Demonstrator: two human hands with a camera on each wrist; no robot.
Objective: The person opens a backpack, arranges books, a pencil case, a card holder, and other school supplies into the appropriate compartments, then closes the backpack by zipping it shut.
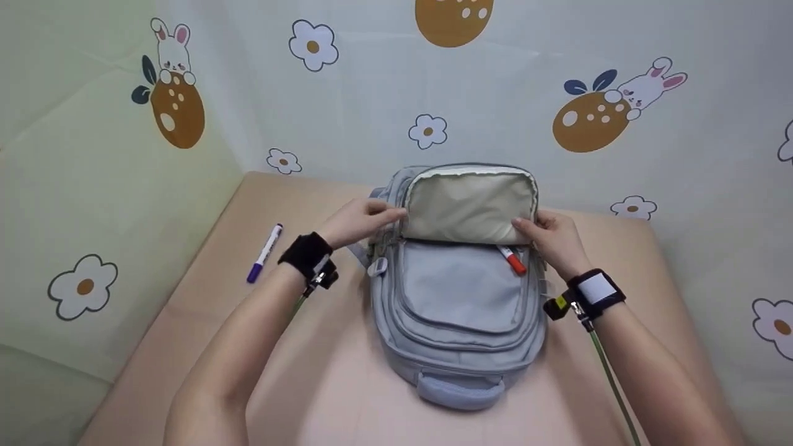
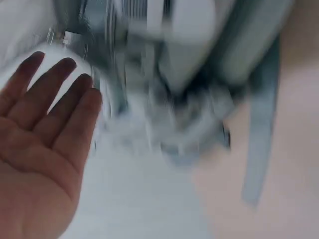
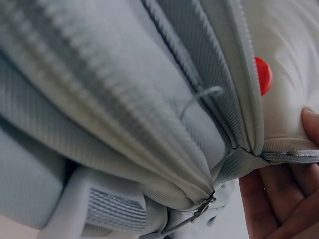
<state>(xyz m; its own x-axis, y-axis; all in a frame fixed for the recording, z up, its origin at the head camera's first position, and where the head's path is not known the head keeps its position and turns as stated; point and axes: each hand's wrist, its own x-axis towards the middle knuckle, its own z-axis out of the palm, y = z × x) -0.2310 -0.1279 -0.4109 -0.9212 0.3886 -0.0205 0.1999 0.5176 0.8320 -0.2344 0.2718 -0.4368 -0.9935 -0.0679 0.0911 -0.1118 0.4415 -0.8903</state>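
A grey-blue backpack [image 1: 461, 291] lies on the table, its front pocket unzipped and the pocket flap [image 1: 471, 204] folded back to show a beige lining. A marker with a red cap [image 1: 514, 261] pokes out of the pocket opening at the right; its other end is hidden inside. My right hand [image 1: 560, 240] pinches the flap's right edge, thumb on the lining and fingers [image 3: 279, 191] beneath the zipper edge. At the flap's left edge is my left hand [image 1: 365, 218], its fingers straight in the left wrist view.
A white marker with a purple cap [image 1: 265, 254] lies on the table [image 1: 210, 310] left of the backpack. The carry handle [image 1: 460, 391] points toward me. Behind the table hangs a printed cloth [image 1: 372, 87]. Cables run from both wrist cameras along the forearms.
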